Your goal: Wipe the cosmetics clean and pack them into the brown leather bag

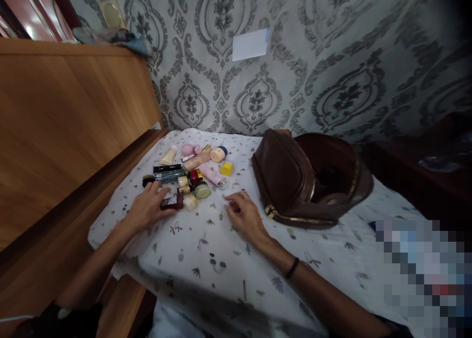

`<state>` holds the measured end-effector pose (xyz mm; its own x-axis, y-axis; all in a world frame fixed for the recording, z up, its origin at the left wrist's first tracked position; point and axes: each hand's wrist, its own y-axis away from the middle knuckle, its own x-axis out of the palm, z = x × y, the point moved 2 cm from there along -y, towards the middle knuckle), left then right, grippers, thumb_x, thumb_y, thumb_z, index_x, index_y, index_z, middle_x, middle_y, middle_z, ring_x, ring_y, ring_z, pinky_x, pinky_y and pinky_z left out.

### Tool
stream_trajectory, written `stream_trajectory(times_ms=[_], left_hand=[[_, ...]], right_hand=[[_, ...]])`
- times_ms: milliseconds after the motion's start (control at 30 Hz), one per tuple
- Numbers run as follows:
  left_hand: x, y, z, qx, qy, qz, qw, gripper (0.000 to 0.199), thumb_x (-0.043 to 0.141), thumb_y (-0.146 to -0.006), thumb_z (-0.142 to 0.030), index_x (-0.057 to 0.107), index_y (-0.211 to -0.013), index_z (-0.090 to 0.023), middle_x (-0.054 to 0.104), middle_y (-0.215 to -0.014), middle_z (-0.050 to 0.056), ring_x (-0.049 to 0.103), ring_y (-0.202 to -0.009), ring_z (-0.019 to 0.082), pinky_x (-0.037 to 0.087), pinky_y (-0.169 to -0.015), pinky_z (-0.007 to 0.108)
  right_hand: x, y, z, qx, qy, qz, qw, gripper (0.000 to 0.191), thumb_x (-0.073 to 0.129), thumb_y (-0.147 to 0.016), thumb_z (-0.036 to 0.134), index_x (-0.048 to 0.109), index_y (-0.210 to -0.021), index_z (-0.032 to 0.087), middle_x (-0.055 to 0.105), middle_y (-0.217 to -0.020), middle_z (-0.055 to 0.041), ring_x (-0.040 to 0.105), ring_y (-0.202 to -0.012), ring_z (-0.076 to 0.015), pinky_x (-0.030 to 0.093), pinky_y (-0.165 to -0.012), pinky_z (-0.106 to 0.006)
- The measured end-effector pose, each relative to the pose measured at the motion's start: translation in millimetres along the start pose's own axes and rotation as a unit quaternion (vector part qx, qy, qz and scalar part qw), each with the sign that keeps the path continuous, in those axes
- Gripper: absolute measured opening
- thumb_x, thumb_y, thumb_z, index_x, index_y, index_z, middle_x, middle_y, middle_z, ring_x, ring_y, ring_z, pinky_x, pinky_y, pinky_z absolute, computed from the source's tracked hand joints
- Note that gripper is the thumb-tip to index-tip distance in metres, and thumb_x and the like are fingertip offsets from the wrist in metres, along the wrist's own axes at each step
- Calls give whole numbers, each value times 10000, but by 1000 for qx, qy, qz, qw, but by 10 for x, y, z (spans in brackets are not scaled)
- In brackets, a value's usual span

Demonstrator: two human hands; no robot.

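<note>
Bottle (178, 201) at eleven o'clock should feel stiff, best pinched mid-body; our left hand (145, 206) brackets it, grip unclear, right hand (246, 218) loosely curled, empty.

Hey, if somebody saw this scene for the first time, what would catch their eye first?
Probably the big brown bag, gaping open on the right of the patterned white cloth. Next might come the cluster of cosmetics to its left, with the left hand at a dark red bottle on the near side. Behind everything, bold grey wallpaper covers the wall.
</note>
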<state>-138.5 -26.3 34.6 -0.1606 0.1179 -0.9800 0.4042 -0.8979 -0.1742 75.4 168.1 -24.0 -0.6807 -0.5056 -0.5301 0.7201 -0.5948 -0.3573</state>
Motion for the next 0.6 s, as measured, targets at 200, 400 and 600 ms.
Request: stream_trajectory(times_ms=[200,400,600], left_hand=[[-76,39,53,-6,26,91,995,381,630,-837,-471,639,-1108,-204,589,-1092,91,578,-1026,295,468,-745,353],[-153,41,-34,-26,164,54,985,430,602,-788,-591,669,-946,-196,624,-884,35,613,-819,235,432,-692,308],[-253,50,-105,-57,476,62,875,461,698,-702,-578,675,-898,-162,644,-789,14,581,-743,197,434,-647,270]], right_hand=[[85,89,328,-69,-29,85,994,144,552,-854,146,666,-936,178,636,-930,-53,606,-767,-153,510,-724,-290],[397,66,583,-166,15,192,967,152,599,-849,144,687,-973,160,695,-974,-83,616,-983,-233,485,-935,-392],[698,-123,660,-210,8,224,952,352,620,-816,114,650,-1166,147,561,-1364,-151,504,-1287,-263,399,-1097,-420]])
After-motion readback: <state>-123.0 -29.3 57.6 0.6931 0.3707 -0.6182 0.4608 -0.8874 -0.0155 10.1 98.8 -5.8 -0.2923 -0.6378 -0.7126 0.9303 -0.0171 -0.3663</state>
